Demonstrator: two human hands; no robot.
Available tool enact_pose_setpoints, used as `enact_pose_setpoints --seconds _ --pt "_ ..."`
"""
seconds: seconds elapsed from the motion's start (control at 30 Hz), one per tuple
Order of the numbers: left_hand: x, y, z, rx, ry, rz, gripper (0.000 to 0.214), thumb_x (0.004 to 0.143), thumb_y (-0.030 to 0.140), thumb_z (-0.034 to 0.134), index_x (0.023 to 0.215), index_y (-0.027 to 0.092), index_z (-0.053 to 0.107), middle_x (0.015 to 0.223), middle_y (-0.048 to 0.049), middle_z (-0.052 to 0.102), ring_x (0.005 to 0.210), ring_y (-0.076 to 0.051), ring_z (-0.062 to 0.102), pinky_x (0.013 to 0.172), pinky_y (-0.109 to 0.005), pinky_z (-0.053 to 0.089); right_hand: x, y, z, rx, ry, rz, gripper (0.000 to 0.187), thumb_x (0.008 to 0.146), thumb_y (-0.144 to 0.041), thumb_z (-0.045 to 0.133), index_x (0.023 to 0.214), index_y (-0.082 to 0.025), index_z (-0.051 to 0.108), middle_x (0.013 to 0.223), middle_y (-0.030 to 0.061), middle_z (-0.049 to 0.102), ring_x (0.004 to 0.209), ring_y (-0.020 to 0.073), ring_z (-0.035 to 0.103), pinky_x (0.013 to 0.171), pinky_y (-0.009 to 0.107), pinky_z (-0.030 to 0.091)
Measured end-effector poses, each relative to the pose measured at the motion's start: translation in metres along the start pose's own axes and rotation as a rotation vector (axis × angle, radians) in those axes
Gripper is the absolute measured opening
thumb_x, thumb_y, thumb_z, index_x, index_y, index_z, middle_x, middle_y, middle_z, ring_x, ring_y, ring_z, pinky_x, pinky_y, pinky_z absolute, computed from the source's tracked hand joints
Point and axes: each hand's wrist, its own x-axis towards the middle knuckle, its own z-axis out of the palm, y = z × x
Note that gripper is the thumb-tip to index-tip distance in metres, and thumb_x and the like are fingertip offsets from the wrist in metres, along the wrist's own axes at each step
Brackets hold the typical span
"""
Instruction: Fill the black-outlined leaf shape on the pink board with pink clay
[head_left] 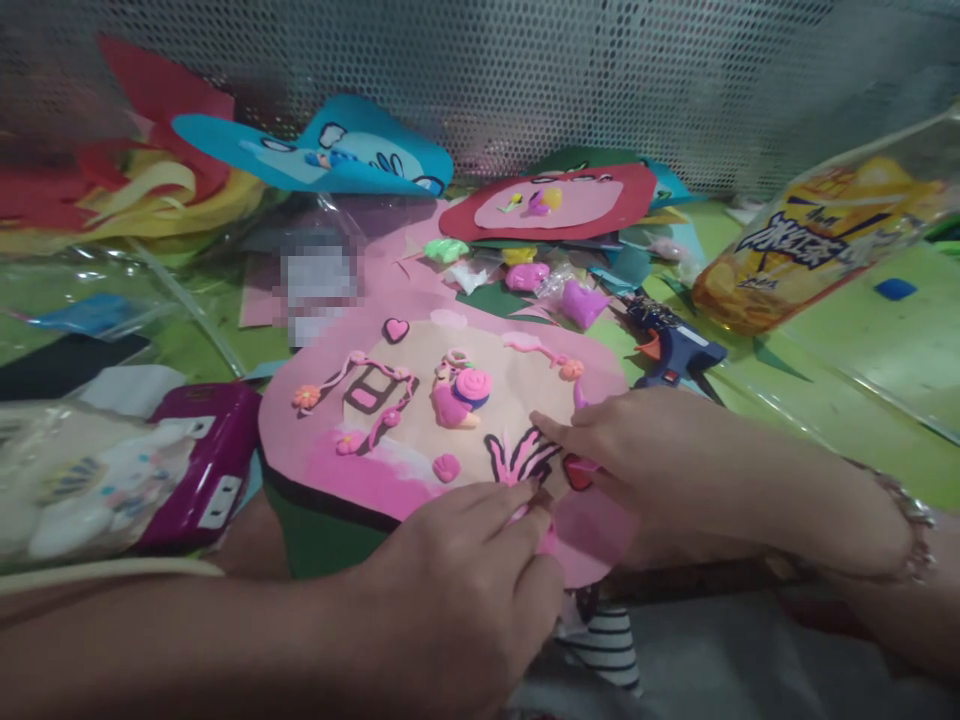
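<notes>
Two hands are working over a pink card, which is lying at the centre of the view. The left hand, extending from eight o'clock, is curling halfway, its fingertips touching the card around four o'clock; whether they are gripping anything is not showing. The right hand, extending from three o'clock, is pointing its index finger onto the card, other fingers bending; its grip is also hiding. A clay snail is sitting near the middle. A glue gun and bottle are occupying two o'clock.
</notes>
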Motion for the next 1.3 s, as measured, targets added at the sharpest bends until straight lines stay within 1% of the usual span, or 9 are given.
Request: enact_pose_setpoints --seconds 0.1,0.27,0.53,0.73,0.8,0.87,0.97,1.1,1.3 --pt "0.000 0.000 0.000 -0.001 0.007 -0.008 0.022 0.083 0.010 0.040 0.083 0.007 0.062 0.098 -0.0193 0.067 0.096 -0.028 0.063 0.094 -0.045 0.047 -0.001 0.001 0.001 0.005 0.037 -0.011 0.067 0.068 -0.046 0.063 0.126 -0.014 0.051 0.075 0.0031 0.064 0.061 0.0183 0.057 0.049 0.028 0.029" --pt "-0.001 -0.001 0.001 -0.002 0.017 -0.017 0.019 0.081 0.009 0.043 0.083 0.007 0.062 0.099 -0.0182 0.067 0.097 -0.028 0.063 0.095 -0.042 0.046 0.000 0.001 -0.005 0.004 0.048 0.004 0.041 0.077 -0.026 0.057 0.117 -0.018 0.057 0.077 0.0035 0.065 0.059 0.0145 0.055 0.051 0.027 0.029" --pt "-0.002 -0.001 0.002 0.020 0.011 -0.006 0.020 0.082 0.009 0.042 0.083 0.008 0.062 0.098 -0.0176 0.067 0.093 -0.027 0.063 0.093 -0.044 0.047 -0.001 0.002 0.002 -0.008 0.083 -0.037 0.051 0.077 -0.022 0.056 0.127 -0.018 0.049 0.072 0.0023 0.062 0.058 0.0158 0.053 0.050 0.028 0.026" --pt "-0.002 -0.001 0.000 -0.003 0.000 -0.046 0.019 0.086 0.009 0.042 0.086 0.008 0.062 0.101 -0.0154 0.066 0.100 -0.025 0.061 0.098 -0.040 0.043 0.005 0.008 -0.005 0.052 0.105 0.009 0.035 0.084 -0.012 0.044 0.115 -0.019 0.059 0.074 0.0020 0.063 0.060 0.0132 0.055 0.052 0.024 0.032" --pt "-0.003 0.000 0.000 -0.058 0.056 -0.115 0.022 0.091 0.012 0.040 0.091 0.009 0.061 0.099 -0.0137 0.067 0.094 -0.024 0.062 0.093 -0.039 0.045 0.007 0.007 -0.009 0.123 0.185 0.035 0.037 0.084 -0.009 0.041 0.114 -0.017 0.060 0.079 0.0037 0.065 0.065 0.0134 0.058 0.055 0.024 0.035" --pt "-0.002 0.000 -0.001 -0.224 0.091 -0.262 0.026 0.096 0.019 0.036 0.092 0.012 0.060 0.094 -0.0097 0.067 0.085 -0.022 0.062 0.082 -0.036 0.048 0.007 0.006 -0.012 0.232 0.287 0.012 0.038 0.083 -0.007 0.040 0.113 -0.015 0.061 0.084 0.0048 0.067 0.068 0.0125 0.058 0.058 0.023 0.038" --pt "0.002 -0.005 -0.004 -0.526 0.025 -0.520 0.030 0.100 0.028 0.031 0.088 0.019 0.057 0.079 -0.0009 0.064 0.070 -0.016 0.059 0.064 -0.026 0.046 0.006 0.004 -0.015 0.416 0.417 -0.133 0.030 0.080 -0.003 0.043 0.101 -0.011 0.063 0.081 0.0042 0.066 0.068 0.0095 0.056 0.062 0.021 0.040" --pt "0.010 -0.012 -0.007 -0.878 0.064 -0.865 0.027 0.099 0.039 0.036 0.087 0.020 0.052 0.079 0.0019 0.058 0.073 -0.015 0.056 0.063 -0.023 0.044 0.005 0.004 -0.017 0.595 0.453 -0.348 0.027 0.077 0.003 0.046 0.094 -0.011 0.062 0.081 0.0022 0.064 0.070 0.0062 0.054 0.066 0.016 0.041" --pt "0.011 -0.012 -0.005 -1.104 0.141 -0.955 0.027 0.093 0.046 0.047 0.087 0.020 0.051 0.080 0.0018 0.055 0.076 -0.016 0.053 0.065 -0.024 0.043 0.007 0.006 -0.015 0.650 0.383 -0.366 0.027 0.077 0.003 0.050 0.097 -0.010 0.063 0.080 0.0011 0.063 0.069 0.0043 0.053 0.066 0.013 0.041"
